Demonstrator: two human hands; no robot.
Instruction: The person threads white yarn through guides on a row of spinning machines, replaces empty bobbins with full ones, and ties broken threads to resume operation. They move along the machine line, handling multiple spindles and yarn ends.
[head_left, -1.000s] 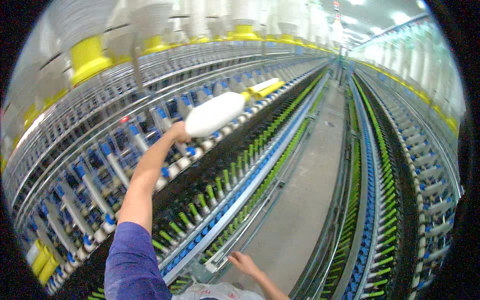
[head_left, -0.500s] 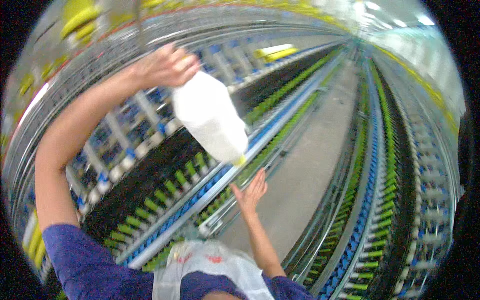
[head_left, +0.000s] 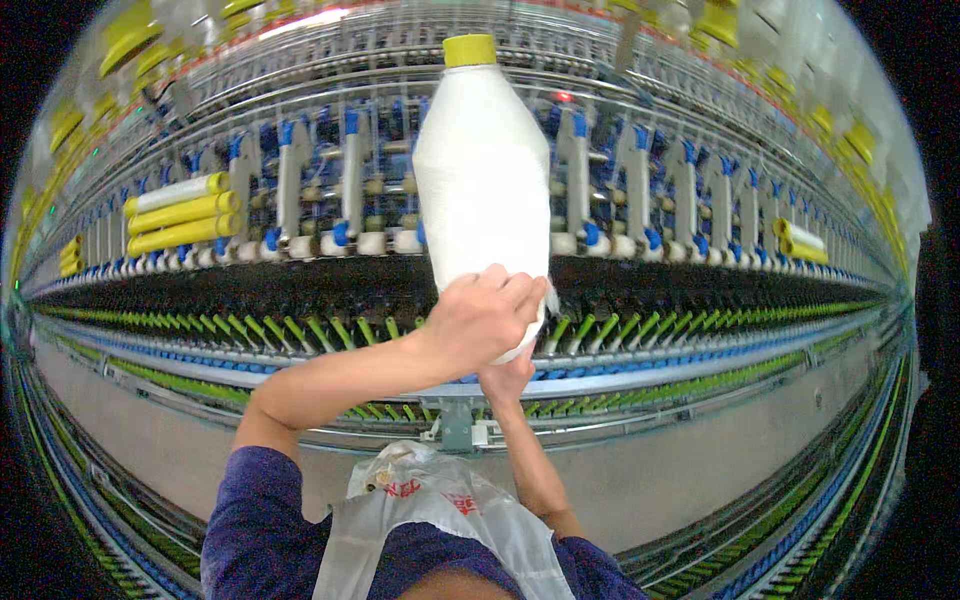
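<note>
A large roving bobbin (head_left: 483, 180), wound with white fibre, stands nearly upright in front of me with its yellow tube end at the top. My left hand (head_left: 487, 312) grips its lower end, fingers curled round the tapered white winding. A loose wisp of fibre shows beside those fingers. Just below, my right hand (head_left: 508, 376) is closed at the bobbin's bottom end; its fingers are mostly hidden by the left hand and the winding.
Across the view runs a spinning frame (head_left: 590, 383) with a row of green spindle tubes (head_left: 270, 328). Yellow tubes (head_left: 183, 222) lie stacked on it at left, more tubes (head_left: 800, 242) at right. Bobbins with yellow ends (head_left: 130, 35) hang overhead. A grey floor aisle (head_left: 660, 465) lies below.
The view has swung to face the frame. The bobbin has turned so its yellow end points up, not down. My right hand, earlier open and apart, now meets the bobbin's lower end.
</note>
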